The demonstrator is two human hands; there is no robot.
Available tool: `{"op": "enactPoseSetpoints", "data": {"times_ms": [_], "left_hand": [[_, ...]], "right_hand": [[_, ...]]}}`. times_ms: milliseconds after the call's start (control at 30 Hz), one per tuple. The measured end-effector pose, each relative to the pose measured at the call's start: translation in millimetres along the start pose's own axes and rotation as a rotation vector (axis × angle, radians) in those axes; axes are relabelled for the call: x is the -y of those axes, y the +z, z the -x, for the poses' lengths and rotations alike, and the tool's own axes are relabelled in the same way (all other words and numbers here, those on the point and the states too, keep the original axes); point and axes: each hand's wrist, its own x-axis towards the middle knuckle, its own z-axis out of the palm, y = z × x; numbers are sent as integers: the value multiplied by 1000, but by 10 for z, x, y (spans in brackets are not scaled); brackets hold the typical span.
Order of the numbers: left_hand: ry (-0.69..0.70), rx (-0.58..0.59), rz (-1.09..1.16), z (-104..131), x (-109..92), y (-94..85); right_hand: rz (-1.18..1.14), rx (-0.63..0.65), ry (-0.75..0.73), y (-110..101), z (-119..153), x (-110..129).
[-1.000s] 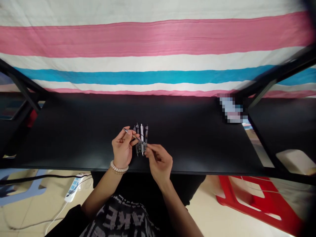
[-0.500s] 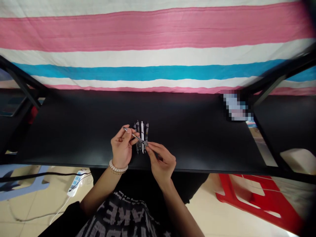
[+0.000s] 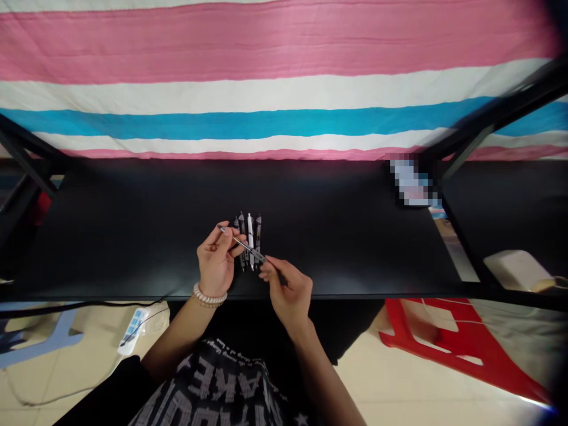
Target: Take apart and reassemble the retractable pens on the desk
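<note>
A slim pen (image 3: 241,241) slants between my two hands, its shaft silvery and its lower right end grey. My left hand (image 3: 216,263) pinches the upper left part between thumb and fingers. At the grey end, the thumb and fingertips of my right hand (image 3: 290,290) are closed on the pen. Just behind it, a white pen (image 3: 251,228) lies on the black table (image 3: 332,225). A dark patterned pen (image 3: 258,228) lies to its right, with more dark pens (image 3: 242,222) to its left, partly covered by my left fingers.
A pixelated dark-edged object (image 3: 412,182) lies at the table's back right. Black metal struts (image 3: 470,145) rise at both sides, before a striped cloth (image 3: 266,124). A white box (image 3: 515,269) sits at right. On the floor are a power strip (image 3: 133,331) and a red stool (image 3: 426,337).
The camera view has shifted slightly. Both hands keep their grip on the pen, and more of its grey end shows beside my right fingertips, which have slid toward its tip.
</note>
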Motion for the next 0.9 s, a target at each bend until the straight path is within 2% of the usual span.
{"op": "enactPoseSetpoints", "data": {"times_ms": [267,500,667,733,833,900], "left_hand": [[-1,11,25,35,14,50],[13,10,-6,37,39,16],[-53,148,9,51,-42,15],[-140,173,121,61,-108,27],[-279,144,299,76,-213,34],[-316,104,310,84,-264,25]], "right_hand": [[-5,-24,89,-20,30,-17],[-26,47,161,-39,-1,0],[-145,129,274,-20,-8,24],[-104,138,234,19,29,30],[19,150,43,106,140,47],[53,140,-57,160,218,58]]}}
